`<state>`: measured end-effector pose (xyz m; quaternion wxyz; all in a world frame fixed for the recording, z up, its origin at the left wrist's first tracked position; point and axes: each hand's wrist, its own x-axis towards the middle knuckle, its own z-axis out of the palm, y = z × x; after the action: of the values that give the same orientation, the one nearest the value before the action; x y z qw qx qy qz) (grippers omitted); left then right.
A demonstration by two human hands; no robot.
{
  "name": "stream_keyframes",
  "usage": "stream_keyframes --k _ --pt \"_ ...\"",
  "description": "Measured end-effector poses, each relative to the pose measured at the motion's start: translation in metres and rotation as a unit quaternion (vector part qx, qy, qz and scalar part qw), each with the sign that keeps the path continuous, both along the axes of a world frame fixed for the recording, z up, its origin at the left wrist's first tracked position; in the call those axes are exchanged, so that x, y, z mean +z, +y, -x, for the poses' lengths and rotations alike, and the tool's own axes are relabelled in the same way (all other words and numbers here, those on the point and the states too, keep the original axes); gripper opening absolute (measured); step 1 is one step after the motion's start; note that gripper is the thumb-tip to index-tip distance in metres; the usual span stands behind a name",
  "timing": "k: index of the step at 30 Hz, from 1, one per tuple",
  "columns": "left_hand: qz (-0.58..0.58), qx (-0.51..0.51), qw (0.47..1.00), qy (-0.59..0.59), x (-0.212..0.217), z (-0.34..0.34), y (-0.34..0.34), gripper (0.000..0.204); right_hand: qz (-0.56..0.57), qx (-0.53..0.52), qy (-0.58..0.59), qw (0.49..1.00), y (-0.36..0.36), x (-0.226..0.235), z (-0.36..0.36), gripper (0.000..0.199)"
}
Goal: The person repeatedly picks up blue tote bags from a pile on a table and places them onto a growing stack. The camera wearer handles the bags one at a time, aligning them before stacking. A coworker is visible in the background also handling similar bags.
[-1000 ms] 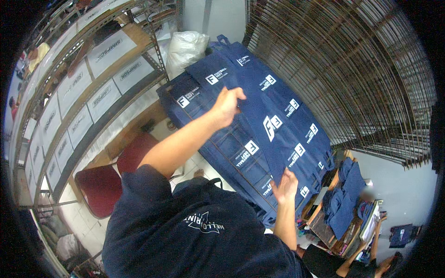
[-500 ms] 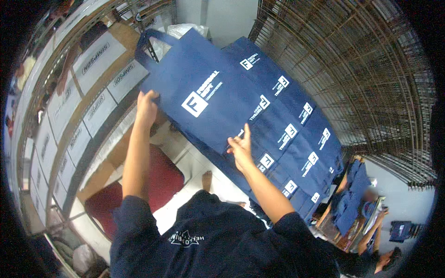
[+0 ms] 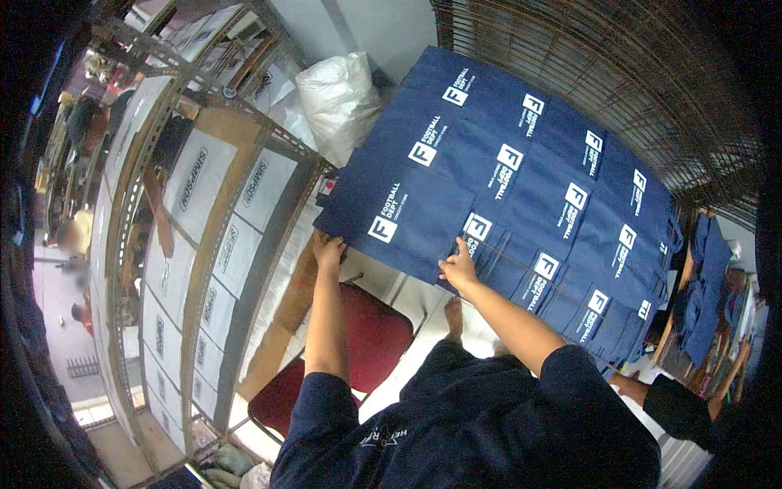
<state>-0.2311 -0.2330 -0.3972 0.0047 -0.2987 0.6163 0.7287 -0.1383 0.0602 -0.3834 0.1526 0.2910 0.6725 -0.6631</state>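
Several navy blue cloth bags [image 3: 562, 212] with white square prints lie flat in overlapping rows on a raised surface ahead of me. The nearest navy bag [image 3: 407, 208] lies at the front left of the spread. My left hand [image 3: 328, 250] grips its near left corner. My right hand [image 3: 459, 270] holds its near edge further right, fingers on top of the cloth. Both forearms reach up from my dark blue shirt at the bottom of the view.
A red chair seat [image 3: 375, 342] stands below my arms. A white plastic sack [image 3: 338, 102] sits behind the bags. Metal shelving with flat cartons [image 3: 220, 212] runs along the left. A wire grid [image 3: 635, 73] fills the upper right. Another person [image 3: 676, 407] sits at lower right beside more blue bags [image 3: 705, 277].
The bag I held up in the air with both hands has come down flat onto the front left of the spread. My hands now sit at its near edge.
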Motion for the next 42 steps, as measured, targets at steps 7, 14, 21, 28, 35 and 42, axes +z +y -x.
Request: stream_keyframes --k 7,14,21,28,35,42 --pt "0.017 0.001 1.0 -0.022 0.006 0.004 0.003 0.071 -0.05 0.021 -0.006 0.998 0.0 -0.01 0.003 0.072" --pt "0.008 0.009 1.0 0.0 -0.003 0.005 0.003 0.06 -0.081 0.02 0.006 0.996 -0.002 -0.016 0.002 0.063" --pt "0.021 0.009 1.0 0.002 -0.012 0.006 -0.002 0.048 -0.119 0.038 -0.002 0.992 -0.003 0.002 0.002 0.06" --pt "0.019 -0.02 1.0 -0.011 -0.014 0.01 -0.003 0.049 -0.156 0.051 0.007 0.986 -0.004 0.002 0.001 0.059" --pt "0.026 -0.013 0.999 -0.016 -0.019 0.013 -0.003 0.052 -0.167 0.055 -0.001 0.984 -0.002 0.005 0.004 0.062" --pt "-0.004 -0.013 1.0 0.007 -0.03 0.01 -0.012 0.055 -0.165 0.038 0.004 0.985 -0.002 0.005 0.002 0.057"
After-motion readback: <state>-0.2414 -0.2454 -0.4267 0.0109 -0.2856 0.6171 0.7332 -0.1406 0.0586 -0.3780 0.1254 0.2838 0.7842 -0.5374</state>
